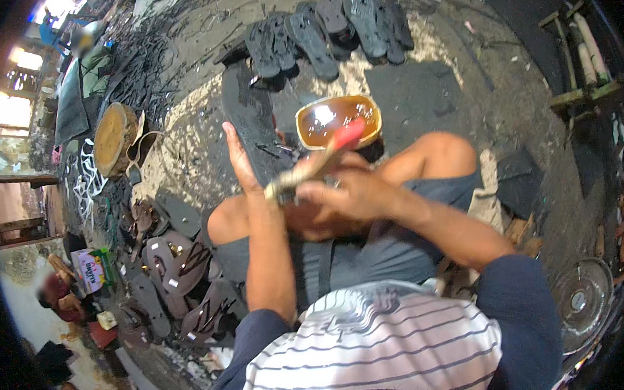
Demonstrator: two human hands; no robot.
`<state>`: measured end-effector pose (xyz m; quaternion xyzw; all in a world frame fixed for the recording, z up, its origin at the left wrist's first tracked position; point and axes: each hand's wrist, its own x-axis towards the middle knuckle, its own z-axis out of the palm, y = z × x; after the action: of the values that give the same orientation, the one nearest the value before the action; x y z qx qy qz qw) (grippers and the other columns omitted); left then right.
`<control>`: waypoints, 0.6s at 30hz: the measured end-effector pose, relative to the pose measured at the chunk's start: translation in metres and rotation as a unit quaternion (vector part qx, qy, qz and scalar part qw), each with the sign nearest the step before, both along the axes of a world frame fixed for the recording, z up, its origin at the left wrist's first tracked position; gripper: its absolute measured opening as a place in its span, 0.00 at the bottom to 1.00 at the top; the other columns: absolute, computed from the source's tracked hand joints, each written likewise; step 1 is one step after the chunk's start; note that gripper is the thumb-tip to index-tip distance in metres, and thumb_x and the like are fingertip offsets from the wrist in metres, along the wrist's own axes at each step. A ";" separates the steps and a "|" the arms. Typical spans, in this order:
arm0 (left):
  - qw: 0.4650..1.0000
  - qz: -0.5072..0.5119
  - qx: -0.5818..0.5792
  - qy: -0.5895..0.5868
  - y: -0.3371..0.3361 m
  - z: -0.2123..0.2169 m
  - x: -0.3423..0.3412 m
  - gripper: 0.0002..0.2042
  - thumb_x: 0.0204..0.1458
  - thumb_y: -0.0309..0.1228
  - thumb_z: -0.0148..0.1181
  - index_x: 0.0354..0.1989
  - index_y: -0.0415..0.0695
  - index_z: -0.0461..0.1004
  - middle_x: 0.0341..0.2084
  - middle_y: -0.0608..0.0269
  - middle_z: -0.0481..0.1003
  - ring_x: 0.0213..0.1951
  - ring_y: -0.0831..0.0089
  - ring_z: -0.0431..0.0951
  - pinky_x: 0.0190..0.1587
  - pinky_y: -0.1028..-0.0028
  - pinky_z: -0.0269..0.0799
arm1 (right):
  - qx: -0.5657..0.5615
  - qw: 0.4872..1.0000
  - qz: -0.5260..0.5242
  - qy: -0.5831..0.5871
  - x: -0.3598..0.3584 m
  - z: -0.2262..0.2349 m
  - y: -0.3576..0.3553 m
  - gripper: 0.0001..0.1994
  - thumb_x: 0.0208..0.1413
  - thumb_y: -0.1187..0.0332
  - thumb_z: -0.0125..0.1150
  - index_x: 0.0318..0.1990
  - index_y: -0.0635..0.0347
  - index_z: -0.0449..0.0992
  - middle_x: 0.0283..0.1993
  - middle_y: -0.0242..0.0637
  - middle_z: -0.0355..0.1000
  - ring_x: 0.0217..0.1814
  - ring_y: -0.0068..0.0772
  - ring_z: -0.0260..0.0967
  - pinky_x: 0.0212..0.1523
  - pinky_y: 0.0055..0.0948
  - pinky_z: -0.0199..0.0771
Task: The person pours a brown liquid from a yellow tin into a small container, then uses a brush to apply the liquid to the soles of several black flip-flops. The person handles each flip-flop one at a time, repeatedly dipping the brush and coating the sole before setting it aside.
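A long dark sandal sole (249,114) stretches forward over my left hand (242,159). That hand is closed on the sole's near part, its thumb straight along the left side and the other fingers hidden. My right hand (351,191) grips a brush (310,168), blurred by motion, with a red end and a pale end. Its red end overlaps the view of a yellow-rimmed tub (340,97) of shiny amber liquid. The pale end lies close to my left wrist. Beyond the tub, several dark soles (313,43) stand in a row on the floor.
Finished-looking sandals (178,262) are piled at my left, near a round wooden block (114,141). Black strips (128,72) litter the floor behind it. A flat dark sheet (413,91) lies right of the tub. Farther right are a wooden frame (578,96) and a round clear lid (581,301).
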<state>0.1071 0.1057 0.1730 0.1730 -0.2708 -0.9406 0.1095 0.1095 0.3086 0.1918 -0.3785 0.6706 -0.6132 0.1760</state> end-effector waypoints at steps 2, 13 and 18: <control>0.998 -0.026 -0.017 -0.048 0.002 -0.018 -0.017 0.30 0.65 0.61 0.48 0.53 0.43 0.76 0.36 0.57 0.81 0.30 0.67 0.81 0.34 0.66 0.81 | -0.005 0.999 0.022 -0.047 0.005 -0.002 0.010 0.18 0.62 0.61 0.69 0.56 0.58 0.80 0.55 0.43 0.79 0.59 0.40 0.73 0.66 0.39 0.65; 0.937 0.048 -0.289 -0.191 -0.066 -0.038 -0.147 0.33 0.65 0.52 0.56 0.71 0.44 0.62 0.70 0.51 0.64 0.65 0.50 0.70 0.69 0.50 0.59 | -0.075 0.942 -0.312 -0.095 -0.034 0.064 0.056 0.17 0.64 0.63 0.68 0.52 0.67 0.78 0.48 0.37 0.78 0.49 0.25 0.73 0.52 0.27 0.73; 0.761 0.054 -0.635 -0.122 -0.132 0.021 -0.015 0.24 0.62 0.52 0.60 0.39 0.39 0.83 0.33 0.58 0.83 0.38 0.69 0.81 0.45 0.69 0.75 | 0.052 0.901 -0.426 -0.063 -0.070 0.023 0.086 0.21 0.61 0.49 0.70 0.31 0.57 0.73 0.29 0.24 0.67 0.28 0.16 0.59 0.28 0.23 0.61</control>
<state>0.0919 -0.0266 0.1943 0.1919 -0.8071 -0.5169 0.2110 0.0399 0.3943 0.2148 -0.0081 0.7866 -0.6161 -0.0406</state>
